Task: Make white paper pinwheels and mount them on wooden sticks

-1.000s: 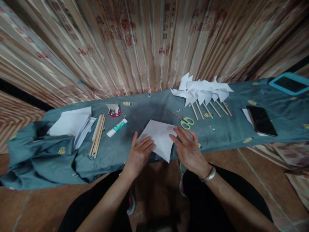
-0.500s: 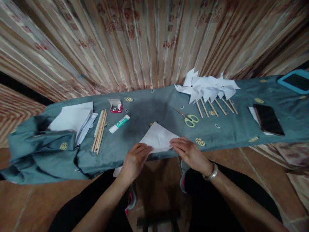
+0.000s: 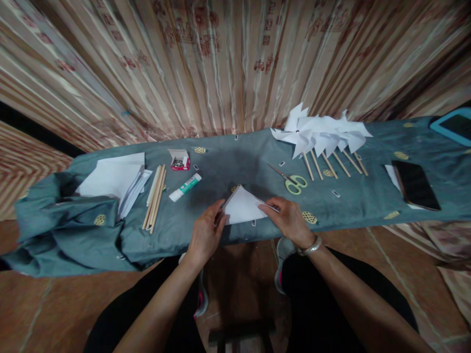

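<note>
A white sheet of paper, folded into a triangle with its point away from me, is held at the table's near edge. My left hand pinches its left corner between thumb and fingers. At the right corner my right hand, with a bracelet at the wrist, is closed on the paper too. Beyond the paper to the left lies a glue stick. Green-handled scissors rest to the right, above my right hand.
Left on the green tablecloth are a stack of white paper, several wooden sticks and an open small box of metal pieces. Several paper pinwheels lie back right, with a phone and a blue-framed tablet beyond.
The paper's near edge has moved up and away from me, and it now shows as a smaller, neater triangle. Both hands have shifted slightly, gripping its side corners.
</note>
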Demonstrator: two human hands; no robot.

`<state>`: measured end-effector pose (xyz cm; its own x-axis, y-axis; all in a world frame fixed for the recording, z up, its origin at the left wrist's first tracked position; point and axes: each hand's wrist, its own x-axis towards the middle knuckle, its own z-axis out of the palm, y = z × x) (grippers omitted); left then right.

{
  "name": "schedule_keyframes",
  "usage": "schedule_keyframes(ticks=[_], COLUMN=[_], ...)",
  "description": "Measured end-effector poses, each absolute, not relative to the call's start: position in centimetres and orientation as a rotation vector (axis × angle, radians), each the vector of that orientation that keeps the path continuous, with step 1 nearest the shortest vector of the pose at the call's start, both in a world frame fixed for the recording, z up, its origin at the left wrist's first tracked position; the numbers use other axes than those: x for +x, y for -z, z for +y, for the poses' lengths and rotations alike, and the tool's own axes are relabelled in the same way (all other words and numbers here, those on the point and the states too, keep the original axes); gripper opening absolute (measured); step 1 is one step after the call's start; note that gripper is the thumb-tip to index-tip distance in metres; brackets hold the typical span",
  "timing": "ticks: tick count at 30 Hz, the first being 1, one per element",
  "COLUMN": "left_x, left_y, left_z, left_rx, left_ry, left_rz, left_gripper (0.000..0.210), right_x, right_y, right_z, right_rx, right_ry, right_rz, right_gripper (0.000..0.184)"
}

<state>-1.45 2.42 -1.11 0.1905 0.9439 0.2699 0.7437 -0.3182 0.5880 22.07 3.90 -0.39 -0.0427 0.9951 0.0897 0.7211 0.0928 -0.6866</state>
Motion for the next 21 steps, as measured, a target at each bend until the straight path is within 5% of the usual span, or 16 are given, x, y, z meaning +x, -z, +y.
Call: schedule_keyframes(ticks=[6, 21], left_x=[0.9, 1.4], left_y=[0.0, 1.2], left_z=[0.8, -0.2], left_rx=[2.782, 2.735], left_ry=[-0.661, -0.287], left_rz=[1.306, 1.368], left_gripper=[0.044, 0.062], right_x=[21.3, 20.9], right_y=[0.3, 0.4], right_z=[4.6, 5.4], right_rx=[-1.676, -1.723], right_ry=[-0.618, -0.590], right_rz=[-1.821, -1.841], right_gripper=[0.017, 0.019])
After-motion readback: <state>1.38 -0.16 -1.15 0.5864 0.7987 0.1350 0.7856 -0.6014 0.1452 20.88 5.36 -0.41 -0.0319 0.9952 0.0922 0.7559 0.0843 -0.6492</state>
